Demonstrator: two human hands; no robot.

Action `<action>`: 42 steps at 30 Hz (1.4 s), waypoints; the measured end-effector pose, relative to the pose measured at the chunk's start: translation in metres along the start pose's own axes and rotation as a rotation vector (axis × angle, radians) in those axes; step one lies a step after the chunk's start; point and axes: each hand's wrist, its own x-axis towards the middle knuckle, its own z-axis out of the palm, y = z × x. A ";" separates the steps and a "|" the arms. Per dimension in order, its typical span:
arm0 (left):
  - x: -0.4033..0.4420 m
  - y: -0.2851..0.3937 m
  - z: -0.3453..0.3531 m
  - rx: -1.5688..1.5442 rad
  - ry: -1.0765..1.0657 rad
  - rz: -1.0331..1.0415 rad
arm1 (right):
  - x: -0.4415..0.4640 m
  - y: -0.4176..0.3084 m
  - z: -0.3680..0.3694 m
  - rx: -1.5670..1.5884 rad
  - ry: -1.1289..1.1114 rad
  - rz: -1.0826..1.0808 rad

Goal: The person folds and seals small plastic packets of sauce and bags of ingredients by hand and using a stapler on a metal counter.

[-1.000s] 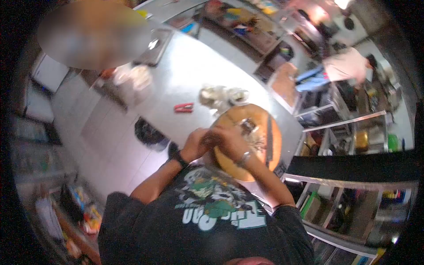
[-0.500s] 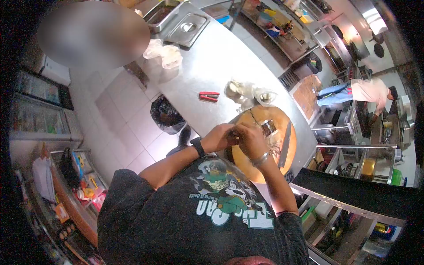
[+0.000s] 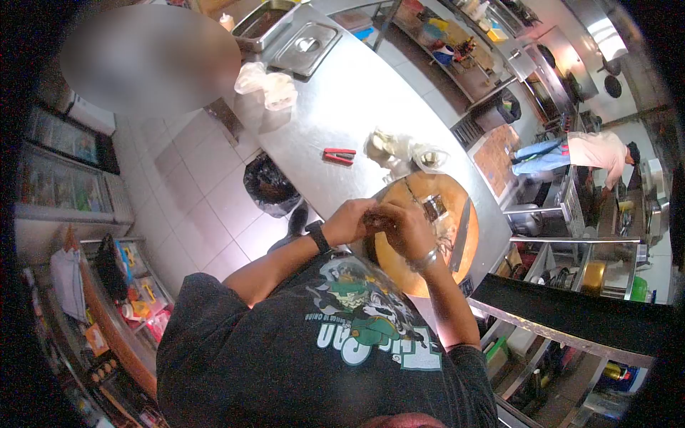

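My left hand (image 3: pixel 349 222), with a black watch at the wrist, meets my right hand (image 3: pixel 407 232), which has a metal bracelet, over the near-left edge of a round wooden cutting board (image 3: pixel 399 267). The fingers of both are curled together around something small and dark that I cannot make out. A large knife (image 3: pixel 462 234) lies along the board's right side. Beside my right hand are a small shiny packet or container (image 3: pixel 434 207) and some thin pale pieces (image 3: pixel 445 241). Beyond the board sit a clear plastic bag (image 3: pixel 429 157) and pale food in plastic (image 3: pixel 385 143).
A red-handled tool (image 3: pixel 339 155) lies on the steel table (image 3: pixel 314 128). Farther off are a plastic bag (image 3: pixel 275 89), a steel lid (image 3: pixel 307 50) and a steel pan (image 3: pixel 260 25). A bin with a black liner (image 3: pixel 270 187) stands at left. Another person (image 3: pixel 592 153) works at right.
My hands stay together over the board's edge, with their fingers and grip shifting slightly. The things on the table stay in place.
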 end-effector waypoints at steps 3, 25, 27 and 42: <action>-0.001 0.002 -0.003 0.079 -0.013 -0.039 | -0.003 0.003 0.004 0.044 0.023 0.044; -0.007 0.002 -0.008 0.040 0.013 -0.087 | 0.004 0.007 0.023 -0.105 -0.053 0.059; -0.011 -0.004 -0.010 0.104 0.053 -0.084 | 0.007 0.009 0.027 -0.029 -0.053 0.077; -0.043 -0.001 -0.065 0.209 0.182 -0.325 | 0.071 0.010 0.035 0.562 -0.474 0.232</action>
